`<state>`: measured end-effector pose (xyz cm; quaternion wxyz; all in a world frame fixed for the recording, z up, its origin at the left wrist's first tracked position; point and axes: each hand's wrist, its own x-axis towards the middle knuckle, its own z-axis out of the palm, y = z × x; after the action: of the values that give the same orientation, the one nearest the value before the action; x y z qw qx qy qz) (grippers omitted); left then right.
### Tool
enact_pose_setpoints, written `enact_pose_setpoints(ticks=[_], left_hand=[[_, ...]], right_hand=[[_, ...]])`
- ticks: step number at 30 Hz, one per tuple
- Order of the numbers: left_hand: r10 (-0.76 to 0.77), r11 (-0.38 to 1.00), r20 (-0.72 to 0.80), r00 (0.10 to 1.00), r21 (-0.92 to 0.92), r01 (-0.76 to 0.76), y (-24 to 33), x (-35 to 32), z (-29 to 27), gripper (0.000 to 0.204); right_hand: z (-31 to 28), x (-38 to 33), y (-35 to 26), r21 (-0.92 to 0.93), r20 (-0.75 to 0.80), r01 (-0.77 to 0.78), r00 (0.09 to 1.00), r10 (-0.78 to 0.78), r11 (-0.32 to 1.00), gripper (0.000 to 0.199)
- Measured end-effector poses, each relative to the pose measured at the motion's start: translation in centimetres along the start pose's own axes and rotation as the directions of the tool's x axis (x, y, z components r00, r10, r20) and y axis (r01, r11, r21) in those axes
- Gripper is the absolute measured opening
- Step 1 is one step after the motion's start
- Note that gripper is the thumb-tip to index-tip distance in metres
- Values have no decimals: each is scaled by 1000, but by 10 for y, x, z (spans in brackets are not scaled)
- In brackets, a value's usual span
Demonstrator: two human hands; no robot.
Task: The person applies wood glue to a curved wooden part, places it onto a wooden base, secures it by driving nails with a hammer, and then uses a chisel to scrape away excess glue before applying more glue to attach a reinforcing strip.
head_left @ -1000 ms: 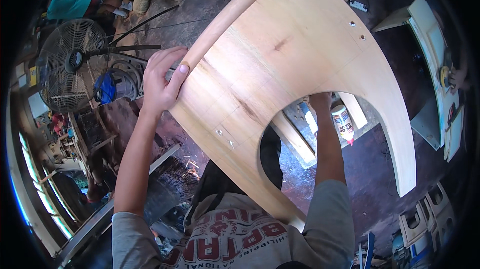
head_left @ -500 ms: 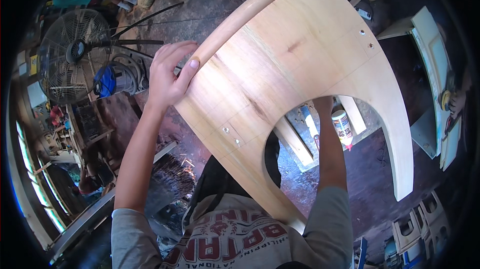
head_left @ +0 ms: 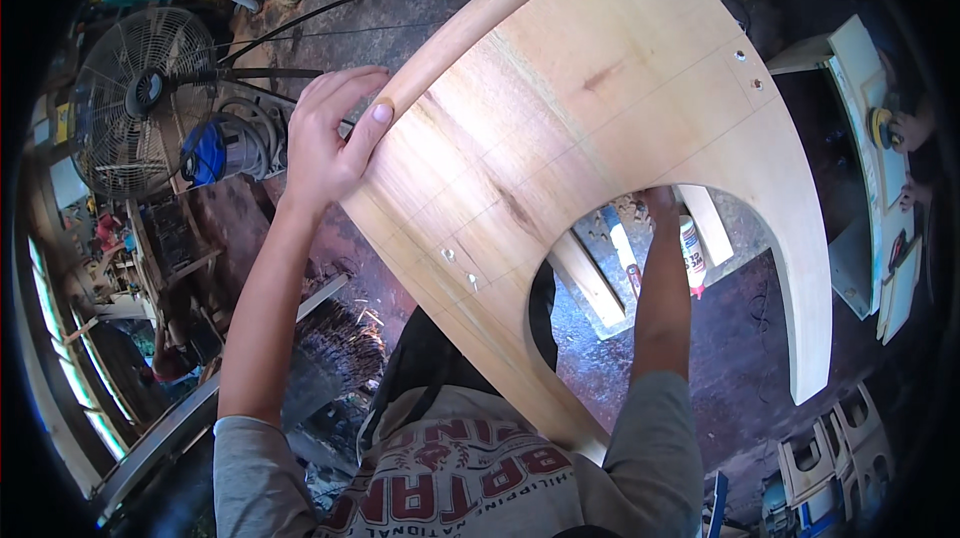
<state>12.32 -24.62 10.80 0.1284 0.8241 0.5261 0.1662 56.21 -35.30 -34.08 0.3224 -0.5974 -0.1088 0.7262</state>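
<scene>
A large pale wooden panel (head_left: 560, 108) with a curved cut-out stands tilted in front of me, its lower end near my shirt. Along its upper left edge runs a rounded wooden rail (head_left: 500, 18). My left hand (head_left: 335, 133) is closed on the panel's edge at the rail's lower end, thumb on the front and fingers behind. Through the cut-out goes my right forearm; my right hand (head_left: 662, 206) is mostly behind the panel, its fingers hidden. Beside that forearm are a white glue bottle (head_left: 692, 253), red tip downward, and a blue-and-white tube-like item (head_left: 622, 243).
Wooden strips (head_left: 590, 283) lie on a low surface below the cut-out. A large fan (head_left: 145, 93) and a blue vacuum-like machine (head_left: 207, 153) stand at left. At right, another person's hand (head_left: 912, 128) holds a yellow sander against a board (head_left: 870, 88). Cut wooden pieces (head_left: 840, 448) stand lower right.
The panel has shifted slightly, its right side a little to the right, while my left hand on it has moved slightly left and up. The co-worker's sander has moved up along the board.
</scene>
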Motion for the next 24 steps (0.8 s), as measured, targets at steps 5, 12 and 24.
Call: enact_pose_setpoints(ticks=[5,12,24], left_hand=[[7,1000,-4,1000,7,-7,-3,-2,0,34],[0,1000,6,1000,21,-1,-1,-4,-3,33],[19,999,-4,1000,38,-19,-4,-3,-9,30]], right_hand=[[2,9,34,-947,-68,137,797,-600,290,34],[43,-44,25,-990,-13,-61,934,-358,-124,26],[52,-56,51,-987,2,-50,947,-321,-154,31]])
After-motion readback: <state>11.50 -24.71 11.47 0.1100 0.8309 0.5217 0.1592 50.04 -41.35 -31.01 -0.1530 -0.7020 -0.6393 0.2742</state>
